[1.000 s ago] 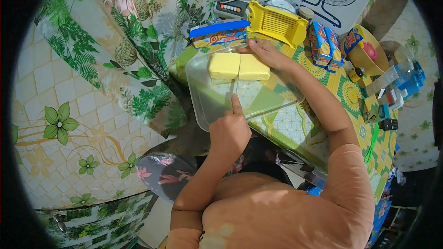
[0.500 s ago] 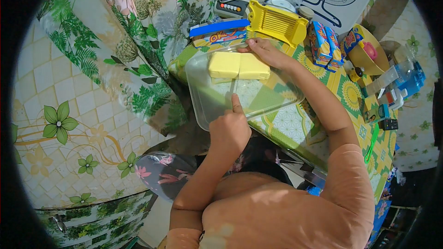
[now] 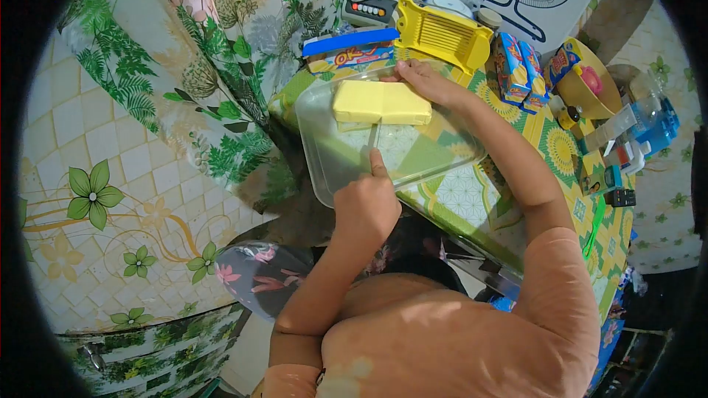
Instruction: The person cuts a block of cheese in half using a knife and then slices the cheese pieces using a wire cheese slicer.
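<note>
My left hand (image 3: 366, 206) is closed around a thin knife (image 3: 375, 137), its index finger stretched along the top of the blade. The handle is hidden in my fist. The blade reaches the near side of a pale yellow block (image 3: 354, 102), like butter or cheese, which has a line across its middle. My right hand (image 3: 422, 81) rests at the block's far right edge, fingers partly hidden behind it; whether they grip it I cannot tell. Beneath the block is a clear plastic tray (image 3: 316, 166).
A blue-topped box (image 3: 350, 51) and a ridged yellow plastic rack (image 3: 445, 35) stand behind the tray. To the right are blue cartons (image 3: 510, 70), a yellow bowl (image 3: 601, 99), bottles (image 3: 649, 121) and a green-handled item (image 3: 591, 232) on the patterned tablecloth (image 3: 461, 203).
The knife blade has shifted slightly at the block's near side, and the line across the block looks fainter. Both hands stay almost in place.
</note>
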